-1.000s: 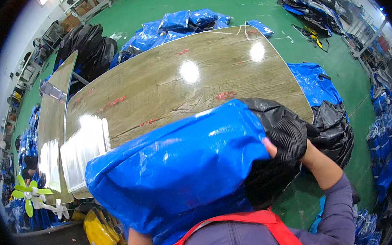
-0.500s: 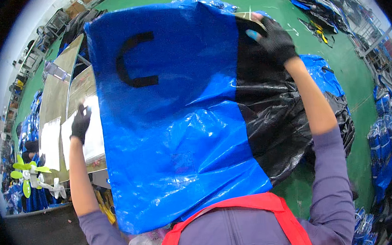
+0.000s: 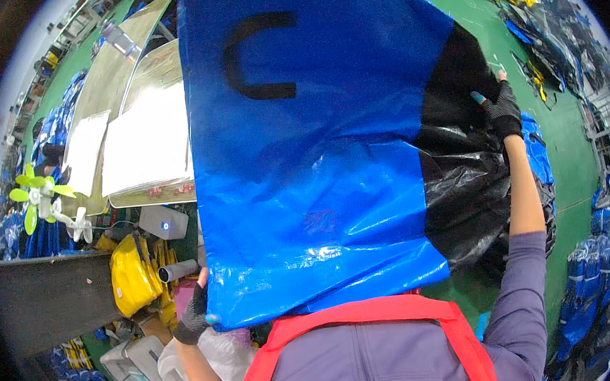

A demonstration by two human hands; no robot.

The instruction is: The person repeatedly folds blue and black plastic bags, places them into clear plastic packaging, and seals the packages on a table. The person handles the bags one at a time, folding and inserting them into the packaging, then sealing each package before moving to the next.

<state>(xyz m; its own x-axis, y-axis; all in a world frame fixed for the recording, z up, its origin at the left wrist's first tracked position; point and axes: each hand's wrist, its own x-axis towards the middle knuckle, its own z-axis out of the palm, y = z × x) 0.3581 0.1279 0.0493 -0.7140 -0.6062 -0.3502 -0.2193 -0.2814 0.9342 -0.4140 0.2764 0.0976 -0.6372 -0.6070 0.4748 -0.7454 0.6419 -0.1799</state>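
A large glossy sheet of blue tarpaulin (image 3: 304, 183) with a black end panel (image 3: 462, 162) spreads in front of me; a black curved mark (image 3: 239, 58) is on its upper part. My left hand (image 3: 192, 313), in a dark fingerless glove, is closed on the sheet's near left corner, its blue-tipped thumb on the edge. At the far right, my gloved right hand (image 3: 500, 112) grips the edge of the black panel. Its thumb lies over the front, while the other fingers are partly hidden. Creases run across the black material.
Left of the sheet is a glass-topped table (image 3: 88, 202) with white papers (image 3: 145, 150) and a clear bottle (image 3: 119, 40). A green-bladed fan (image 3: 41, 195), a white box (image 3: 164, 222) and a yellow bag (image 3: 132, 274) stand nearby. Folded blue bundles (image 3: 584, 275) lie on the green floor at right.
My left hand has come from above the table down to the sheet's near left corner and taken hold of it. The sheet and my right hand have shifted right.
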